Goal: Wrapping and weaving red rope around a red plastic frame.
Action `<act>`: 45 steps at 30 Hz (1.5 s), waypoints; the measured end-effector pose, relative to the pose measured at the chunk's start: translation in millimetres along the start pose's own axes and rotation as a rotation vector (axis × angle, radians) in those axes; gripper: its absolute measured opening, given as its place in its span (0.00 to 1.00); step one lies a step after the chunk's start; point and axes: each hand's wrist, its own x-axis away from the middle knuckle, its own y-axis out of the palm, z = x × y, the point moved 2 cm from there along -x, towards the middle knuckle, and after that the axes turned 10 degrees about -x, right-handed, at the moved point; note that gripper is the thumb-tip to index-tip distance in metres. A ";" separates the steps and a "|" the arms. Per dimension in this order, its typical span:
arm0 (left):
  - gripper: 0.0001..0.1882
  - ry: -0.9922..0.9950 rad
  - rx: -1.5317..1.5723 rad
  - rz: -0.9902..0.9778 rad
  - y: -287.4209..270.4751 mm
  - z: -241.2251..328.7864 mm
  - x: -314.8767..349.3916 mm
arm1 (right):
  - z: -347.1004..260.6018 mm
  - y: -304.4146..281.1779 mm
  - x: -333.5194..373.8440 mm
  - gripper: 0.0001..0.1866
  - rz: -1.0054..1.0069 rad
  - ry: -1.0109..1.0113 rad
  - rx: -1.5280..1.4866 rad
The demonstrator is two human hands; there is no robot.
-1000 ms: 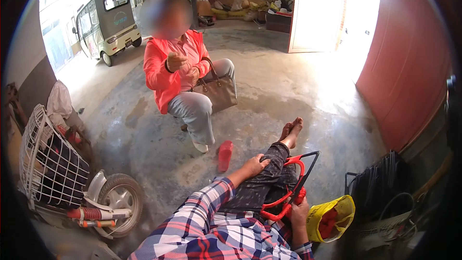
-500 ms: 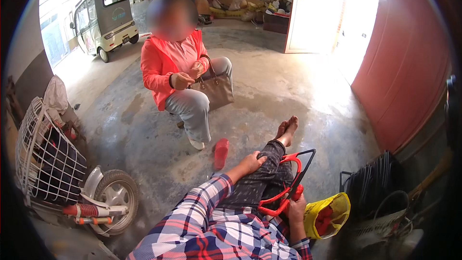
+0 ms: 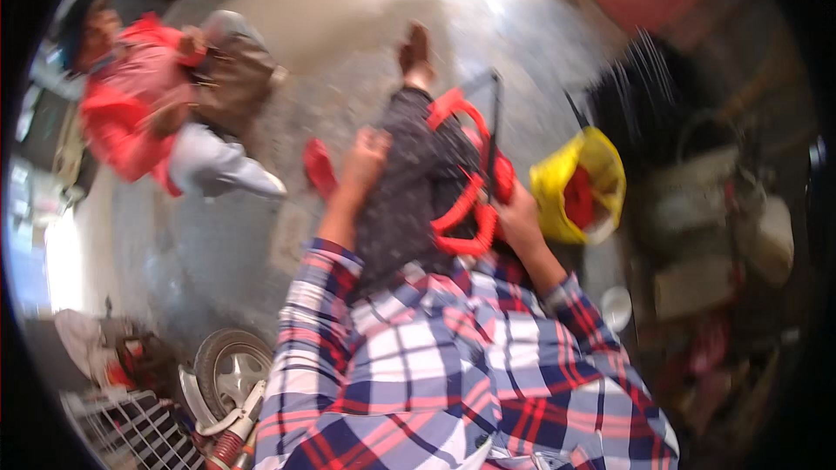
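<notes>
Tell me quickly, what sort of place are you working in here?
Probably a garage or storage shed. A bare concrete floor, a small vehicle wheel beside a wire basket at lower left, and blurred cluttered goods on the right suggest it.

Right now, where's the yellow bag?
Head view, right of centre: the yellow bag sits on the floor beside the right hand, which grips the red woven frame.

Left hand outstretched, right hand bent inward, fingers curled
</notes>
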 end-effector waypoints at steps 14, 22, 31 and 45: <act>0.36 -0.099 0.124 0.023 -1.2 -9.0 -3.8 | 0.6 -26.8 1.8 0.14 0.176 0.279 -0.689; 0.35 -0.065 -0.035 0.085 -5.6 -3.9 -1.6 | 2.0 -91.4 -7.1 0.15 0.506 0.229 -0.808; 0.36 -0.092 -0.007 0.055 -4.9 -10.2 -3.0 | -47.9 -248.2 13.5 0.22 0.722 -0.117 -0.825; 0.35 -0.079 -0.116 0.088 -8.0 -4.6 0.6 | -53.0 -198.8 24.1 0.24 0.553 -0.049 -1.014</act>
